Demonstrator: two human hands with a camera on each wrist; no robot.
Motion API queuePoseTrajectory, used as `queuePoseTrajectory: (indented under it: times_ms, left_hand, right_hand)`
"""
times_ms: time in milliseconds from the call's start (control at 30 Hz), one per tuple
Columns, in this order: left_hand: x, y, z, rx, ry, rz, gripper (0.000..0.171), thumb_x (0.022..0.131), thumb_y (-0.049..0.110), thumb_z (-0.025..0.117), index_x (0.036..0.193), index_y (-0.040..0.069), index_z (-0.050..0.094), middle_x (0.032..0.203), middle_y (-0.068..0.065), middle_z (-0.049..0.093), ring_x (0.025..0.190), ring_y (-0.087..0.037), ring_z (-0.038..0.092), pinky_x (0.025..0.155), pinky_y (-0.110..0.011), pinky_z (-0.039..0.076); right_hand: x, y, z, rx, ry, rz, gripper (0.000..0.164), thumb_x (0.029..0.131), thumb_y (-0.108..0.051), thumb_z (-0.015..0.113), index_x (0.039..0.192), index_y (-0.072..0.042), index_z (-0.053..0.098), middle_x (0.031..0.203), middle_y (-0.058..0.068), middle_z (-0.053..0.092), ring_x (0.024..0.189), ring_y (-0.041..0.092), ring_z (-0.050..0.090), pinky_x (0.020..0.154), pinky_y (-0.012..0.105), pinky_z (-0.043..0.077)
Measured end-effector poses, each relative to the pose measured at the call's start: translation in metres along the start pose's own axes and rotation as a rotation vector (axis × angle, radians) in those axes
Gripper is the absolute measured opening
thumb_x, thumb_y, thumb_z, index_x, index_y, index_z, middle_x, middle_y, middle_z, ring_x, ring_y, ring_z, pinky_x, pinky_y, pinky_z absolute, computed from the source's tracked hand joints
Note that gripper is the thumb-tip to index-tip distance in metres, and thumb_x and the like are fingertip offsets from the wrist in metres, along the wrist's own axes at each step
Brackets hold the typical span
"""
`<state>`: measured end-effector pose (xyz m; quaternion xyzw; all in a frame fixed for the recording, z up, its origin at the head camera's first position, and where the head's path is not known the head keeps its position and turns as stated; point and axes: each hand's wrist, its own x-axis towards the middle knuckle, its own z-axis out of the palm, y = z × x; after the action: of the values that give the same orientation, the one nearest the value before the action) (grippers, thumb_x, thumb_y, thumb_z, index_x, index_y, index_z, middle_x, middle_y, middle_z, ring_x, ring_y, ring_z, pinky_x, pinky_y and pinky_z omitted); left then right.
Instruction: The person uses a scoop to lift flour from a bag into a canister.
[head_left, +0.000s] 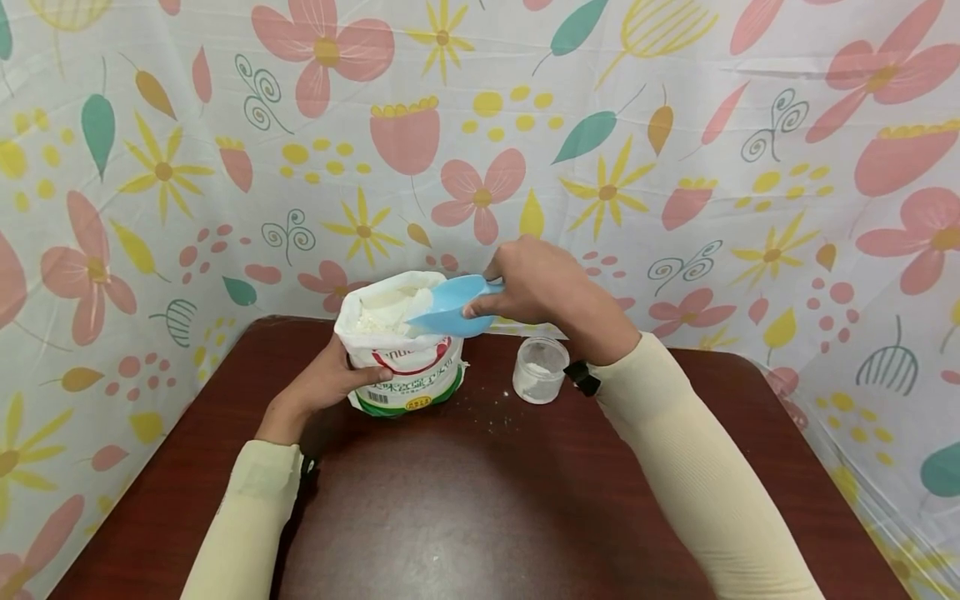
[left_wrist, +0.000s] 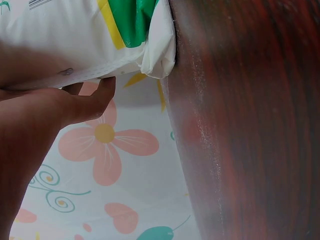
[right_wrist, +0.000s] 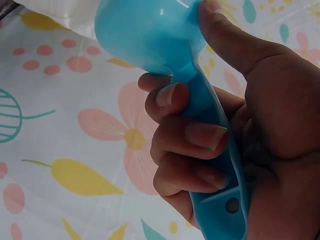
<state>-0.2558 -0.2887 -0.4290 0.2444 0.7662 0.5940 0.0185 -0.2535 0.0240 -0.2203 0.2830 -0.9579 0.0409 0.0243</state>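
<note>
A white flour bag (head_left: 408,375) with green and red print stands open-topped on the table, full of white flour (head_left: 382,312). My left hand (head_left: 322,383) holds the bag by its left side, thumb across the front. In the left wrist view, fingers (left_wrist: 102,97) of that hand reach along the bag's side. My right hand (head_left: 536,283) grips a light blue scoop (head_left: 453,308), its front end tilted down into the flour at the bag's mouth. The right wrist view shows the fingers wrapped around the scoop's handle (right_wrist: 200,100) and the thumb against its bowl.
A small clear jar (head_left: 540,375) with some white powder inside stands right of the bag, below my right wrist. Spilled powder specks (head_left: 498,408) lie between them on the dark wooden table (head_left: 450,500). A flower-patterned curtain (head_left: 480,108) hangs behind the table.
</note>
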Motion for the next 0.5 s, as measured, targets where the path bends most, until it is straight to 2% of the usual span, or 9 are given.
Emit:
queuePoseTrajectory:
  times_ms: [267,500]
  left_hand:
    - [0.001,0.000,0.000,-0.006,-0.010,0.010,0.108,0.088,0.002,0.085,0.164,0.038,0.018,0.148,-0.002,0.055,0.133,-0.028,0.056,0.113,-0.059,0.043]
    - [0.000,0.000,-0.001,-0.004,0.001,-0.021,0.105,0.088,0.004,0.086,0.163,0.041,0.021,0.148,-0.001,0.056,0.134,-0.026,0.057,0.113,-0.059,0.043]
  right_hand:
    - [-0.010,0.007,-0.003,0.037,0.046,-0.052,0.042,0.089,-0.054,0.083,0.071,-0.017,0.073,0.056,-0.005,0.036,0.061,0.018,0.042,0.058,0.032,0.032]
    - [-0.018,0.017,-0.002,0.078,0.099,-0.084,0.054,0.090,-0.050,0.083,0.058,-0.017,0.054,0.057,-0.007,0.028,0.059,0.016,0.035,0.056,0.032,0.029]
